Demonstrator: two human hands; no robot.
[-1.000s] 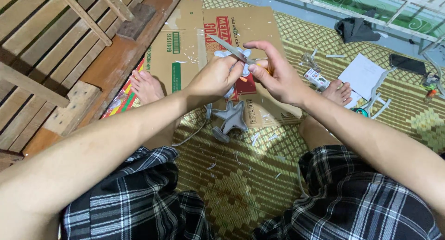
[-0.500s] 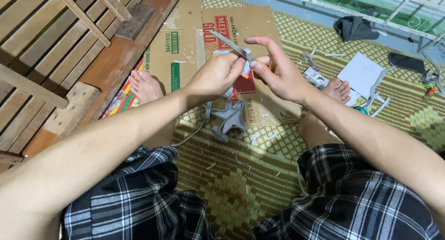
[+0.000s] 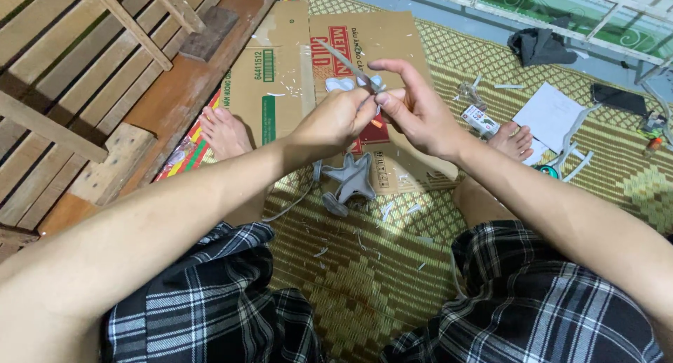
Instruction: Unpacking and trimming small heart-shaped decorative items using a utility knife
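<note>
At centre, 12 o'clock of the lap, left hand (image 3: 335,121) & right hand (image 3: 413,110) pinch a thin grey plastic strip (image 3: 348,65) between fingertips, both closed tight on it; vs 0.5 s ago the hands sit about the same, strip tilted a bit more toward 10 o'clock. Grey model plane (image 3: 348,182) lies below them on flattened cardboard (image 3: 280,68) over a woven mat (image 3: 364,279), w/ white scraps scattered near. Wooden pallet slats (image 3: 77,75) crowd the 9 o'clock edge; mat is more open at 3 o'clock, past white paper (image 3: 550,114).
</note>
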